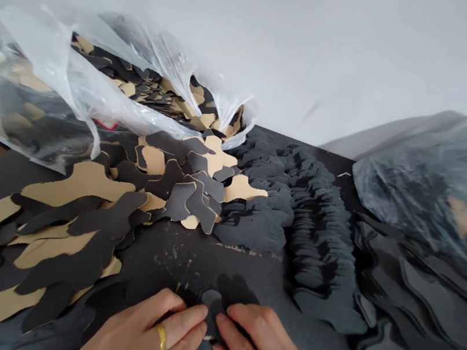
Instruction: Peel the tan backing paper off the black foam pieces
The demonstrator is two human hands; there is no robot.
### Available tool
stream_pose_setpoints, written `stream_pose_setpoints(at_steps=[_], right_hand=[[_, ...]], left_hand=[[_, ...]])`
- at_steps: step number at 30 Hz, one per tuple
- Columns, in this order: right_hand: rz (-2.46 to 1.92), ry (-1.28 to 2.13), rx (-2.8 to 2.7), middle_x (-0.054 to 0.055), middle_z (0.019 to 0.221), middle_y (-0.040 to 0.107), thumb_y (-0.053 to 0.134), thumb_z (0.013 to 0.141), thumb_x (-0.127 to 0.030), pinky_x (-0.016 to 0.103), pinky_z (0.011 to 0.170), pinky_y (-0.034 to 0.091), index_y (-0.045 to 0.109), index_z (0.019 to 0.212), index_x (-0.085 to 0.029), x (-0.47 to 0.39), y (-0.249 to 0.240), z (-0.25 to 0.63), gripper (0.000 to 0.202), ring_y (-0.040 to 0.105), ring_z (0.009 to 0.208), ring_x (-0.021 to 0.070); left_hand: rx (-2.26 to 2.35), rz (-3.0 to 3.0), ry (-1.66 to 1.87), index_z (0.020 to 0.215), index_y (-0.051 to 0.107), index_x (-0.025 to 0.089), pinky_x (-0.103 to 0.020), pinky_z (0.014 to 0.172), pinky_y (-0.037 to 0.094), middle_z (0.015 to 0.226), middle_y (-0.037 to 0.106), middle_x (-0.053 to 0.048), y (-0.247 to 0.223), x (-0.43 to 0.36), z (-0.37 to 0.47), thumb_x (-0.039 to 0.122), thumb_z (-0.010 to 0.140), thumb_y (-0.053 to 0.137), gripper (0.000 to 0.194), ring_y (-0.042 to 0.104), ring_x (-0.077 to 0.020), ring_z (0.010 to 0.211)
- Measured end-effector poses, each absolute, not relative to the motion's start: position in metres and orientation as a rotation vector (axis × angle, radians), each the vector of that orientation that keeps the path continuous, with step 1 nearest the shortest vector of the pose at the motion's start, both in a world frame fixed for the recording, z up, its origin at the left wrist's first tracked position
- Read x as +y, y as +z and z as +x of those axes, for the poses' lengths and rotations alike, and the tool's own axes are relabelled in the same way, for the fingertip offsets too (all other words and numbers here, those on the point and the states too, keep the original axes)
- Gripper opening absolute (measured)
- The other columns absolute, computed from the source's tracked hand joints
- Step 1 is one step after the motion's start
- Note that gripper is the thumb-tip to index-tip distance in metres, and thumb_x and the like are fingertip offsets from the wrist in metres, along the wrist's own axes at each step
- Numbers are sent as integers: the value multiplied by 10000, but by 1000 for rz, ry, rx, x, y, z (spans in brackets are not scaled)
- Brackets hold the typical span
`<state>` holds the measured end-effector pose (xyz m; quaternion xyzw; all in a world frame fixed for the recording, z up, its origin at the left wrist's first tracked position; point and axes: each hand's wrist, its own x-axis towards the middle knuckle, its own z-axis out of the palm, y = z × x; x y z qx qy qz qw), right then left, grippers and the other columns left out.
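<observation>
My left hand (152,332), with a gold ring on one finger, is at the bottom centre. Opposite it, a small gap away, is my right hand (262,349). Between them lies a small dark cut-out piece (211,299) with a rounded end, and the bent fingertips of both hands press on its sides. My hands cover much of it, and the thumbs are mostly hidden. Left of my hands spreads a loose pile of wavy cut-outs (73,250), black on one face and tan on the other. Overlapping rows of dark cut-outs (321,258) run back on the right.
An open clear plastic bag (78,99) full of black and tan cut-outs stands at the back left. Another plastic bag (427,169) with dark contents sits at the back right. Larger dark pieces (431,286) lie below it on the black table (186,256). Behind rises a pale wall (279,47).
</observation>
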<state>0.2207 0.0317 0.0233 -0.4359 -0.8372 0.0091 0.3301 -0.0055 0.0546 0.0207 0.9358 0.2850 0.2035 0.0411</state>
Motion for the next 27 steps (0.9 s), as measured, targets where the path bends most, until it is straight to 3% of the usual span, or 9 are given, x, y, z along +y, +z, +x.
stream_pose_setpoints(at_steps=[4, 8, 14, 27], right_hand=[[-1164, 65, -2187, 92, 886, 749, 559, 943, -143, 241, 687, 633, 761, 978, -126, 32, 24, 222, 205, 712, 775, 180], [-1179, 127, -2195, 99, 902, 745, 528, 965, -155, 252, 711, 635, 755, 1002, -125, 31, 26, 223, 233, 711, 805, 186], [-1165, 166, -2221, 114, 929, 730, 520, 968, -151, 253, 718, 631, 743, 1038, -121, 31, 28, 221, 235, 700, 817, 184], [-1200, 180, -2224, 103, 964, 731, 481, 986, -166, 266, 753, 629, 722, 1063, -144, 28, 33, 220, 254, 709, 855, 187]], left_hand=[[961, 2751, 704, 1030, 674, 239, -217, 699, 594, 1060, 742, -8, 22, 57, -1, 144, 956, 453, 252, 664, -159, 843], [1159, 2599, 699, 1014, 585, 229, -234, 622, 583, 1004, 687, -47, 28, 56, 0, 165, 865, 482, 191, 667, -188, 837], [1193, 2451, 665, 1073, 521, 232, -281, 741, 580, 1040, 649, -47, 30, 53, -2, 145, 757, 592, 336, 662, -214, 916], [932, 2669, 584, 1183, 654, 196, -248, 733, 587, 1215, 709, -36, 32, 61, 6, 149, 893, 567, 306, 597, -178, 877]])
